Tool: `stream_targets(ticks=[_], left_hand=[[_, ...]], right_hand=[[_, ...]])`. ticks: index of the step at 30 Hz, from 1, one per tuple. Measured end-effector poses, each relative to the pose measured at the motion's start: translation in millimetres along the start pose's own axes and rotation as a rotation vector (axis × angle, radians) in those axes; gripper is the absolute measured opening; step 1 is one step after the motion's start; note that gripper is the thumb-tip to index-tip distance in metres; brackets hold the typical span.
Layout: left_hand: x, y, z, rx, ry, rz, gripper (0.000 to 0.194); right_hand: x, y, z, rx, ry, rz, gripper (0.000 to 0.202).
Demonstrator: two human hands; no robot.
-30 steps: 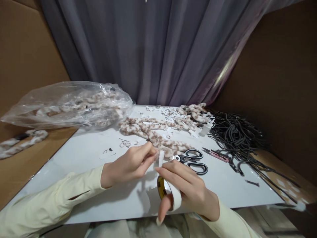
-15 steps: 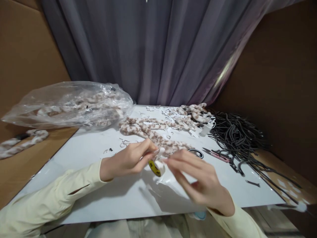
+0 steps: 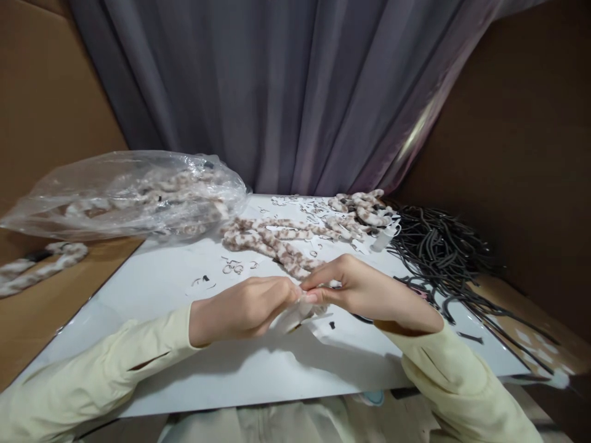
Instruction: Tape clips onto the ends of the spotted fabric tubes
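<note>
My left hand and my right hand meet above the table, fingers closed and fingertips almost touching. They pinch a whitish, soft-looking piece, mostly hidden by the fingers; it looks like the end of a plush strip. Just below the fingertips hangs a pale, blurred roll that looks like tape, with a trace of yellow at its lower edge. A brown-and-white spotted plush strip lies behind my hands and runs out of sight behind the right one.
A clear plastic bag of plush strips lies back left. Black cords are heaped at the right beside a small white bottle. More plush pieces and paper scraps lie on the white table. A curtain hangs behind.
My right hand has moved up and left, its fingertips now against those of the left. The yellow roll, plain to see before, has turned and is mostly hidden.
</note>
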State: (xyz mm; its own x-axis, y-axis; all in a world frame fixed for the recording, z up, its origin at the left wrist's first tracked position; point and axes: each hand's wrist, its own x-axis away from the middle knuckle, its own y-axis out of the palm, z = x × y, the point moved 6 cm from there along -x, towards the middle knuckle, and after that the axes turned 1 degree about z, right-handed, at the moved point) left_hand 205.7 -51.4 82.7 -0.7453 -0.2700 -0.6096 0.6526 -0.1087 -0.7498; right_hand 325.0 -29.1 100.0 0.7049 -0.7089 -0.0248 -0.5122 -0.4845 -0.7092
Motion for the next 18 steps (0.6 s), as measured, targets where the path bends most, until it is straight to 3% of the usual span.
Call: stream_targets(ticks=[7,18], left_hand=[[1.3,0.4,0.0,0.037,-0.082,0.051,0.014],[3.1,1.1,-3.8,0.006,-0.089,0.061,0.015]], right_hand=[[4.1,0.8,-10.5,0.127,-0.105,-0.006,0.018],[-4.0,-1.1,-8.6,0.047,-0.171,-0.195,0.023]])
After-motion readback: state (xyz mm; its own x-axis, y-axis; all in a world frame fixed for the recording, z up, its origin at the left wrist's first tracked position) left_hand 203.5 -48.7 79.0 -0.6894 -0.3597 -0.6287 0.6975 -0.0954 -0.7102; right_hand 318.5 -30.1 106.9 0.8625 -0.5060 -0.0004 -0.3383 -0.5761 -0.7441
